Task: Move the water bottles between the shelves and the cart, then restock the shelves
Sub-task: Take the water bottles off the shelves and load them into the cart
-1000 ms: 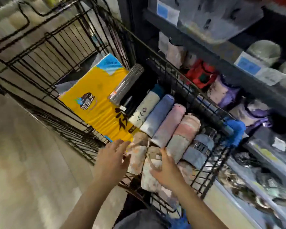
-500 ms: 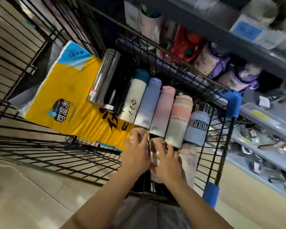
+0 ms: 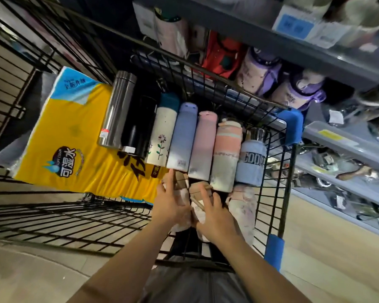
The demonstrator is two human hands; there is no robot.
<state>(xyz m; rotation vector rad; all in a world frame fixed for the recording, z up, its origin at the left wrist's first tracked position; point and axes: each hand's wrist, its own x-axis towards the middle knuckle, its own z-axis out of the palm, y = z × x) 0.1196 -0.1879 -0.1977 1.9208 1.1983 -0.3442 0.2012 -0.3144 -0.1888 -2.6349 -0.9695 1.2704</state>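
Several water bottles lie side by side in the black wire cart [image 3: 278, 176]: a steel one [image 3: 117, 110], a black one [image 3: 140, 125], a white flowered one [image 3: 162, 134], a lilac one [image 3: 182, 138], a pink one [image 3: 204, 145], a peach striped one [image 3: 227, 154] and a blue one [image 3: 251, 162]. In the near row lie pale pink patterned bottles. My left hand [image 3: 170, 202] rests over the leftmost patterned bottle [image 3: 182, 200]. My right hand [image 3: 214, 215] lies on the middle patterned bottle [image 3: 198, 193], fingers spread. A third patterned bottle [image 3: 244, 206] lies to the right.
A yellow pack of tissue [image 3: 70, 136] fills the cart's left part. Grey shelves [image 3: 315, 55] on the right hold a red bottle [image 3: 221, 53] and purple bottles [image 3: 260, 71]. Lower shelves [image 3: 346, 147] hold dark wrapped goods. Blue pads [image 3: 291, 125] cover the cart's corners.
The view has swung closer over the cart. Both hands have moved together onto the near-row patterned bottles, the left hand sliding right to lie beside the right hand.
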